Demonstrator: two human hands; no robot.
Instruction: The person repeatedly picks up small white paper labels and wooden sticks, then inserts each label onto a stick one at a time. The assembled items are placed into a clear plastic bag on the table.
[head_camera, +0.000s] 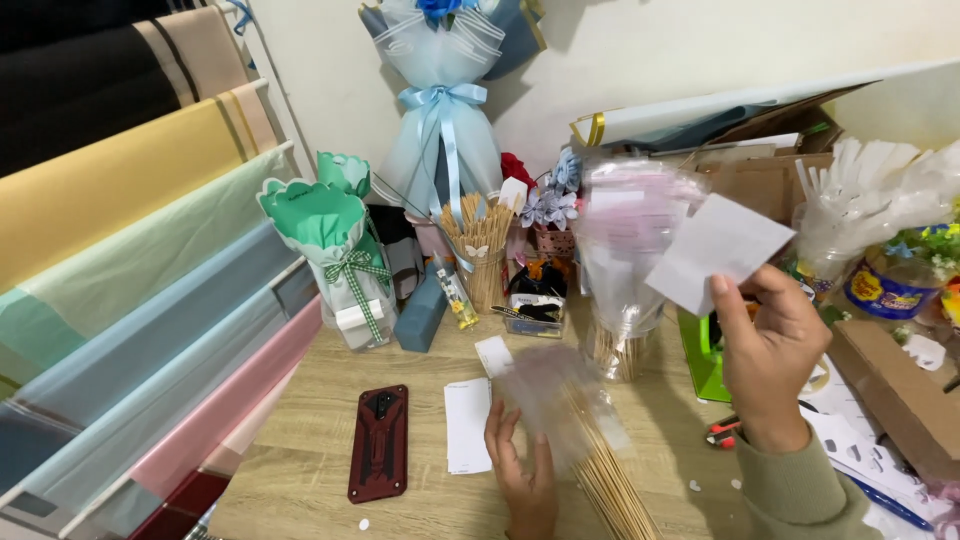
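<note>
We are at a crowded wooden craft table (300, 470), with rolls of coloured wrapping paper (130, 260) racked along its nine o'clock side and a pale blue bouquet (440, 100) propped against the white wall at twelve.

Our right hand (765, 365), at about three o'clock, pinches a small white paper slip (718, 250) between thumb and fingertips, holding it up in the air. The slip looks feather-light and limp; we judge it will crease or flutter at the least squeeze, so an edge pinch like this one suits it.

Our left hand (520, 470), down at six o'clock, rests against a bundle of thin bamboo skewers (610, 480) whose upper part sits in a clear, blurred plastic sleeve (550, 395). Whether the fingers close around the bundle we cannot tell; they seem curled along its side. The sticks should be light and stiff as a bunch but snap singly, and the film is slippery, so we would take hold on the bare wood below the sleeve.

Just left of that hand lies a white card (467, 425), and further toward eight o'clock a phone in a red and black case (379, 443). A cup of more skewers (480, 255) stands near twelve, beside a green wrapped bouquet (335, 240).
</note>
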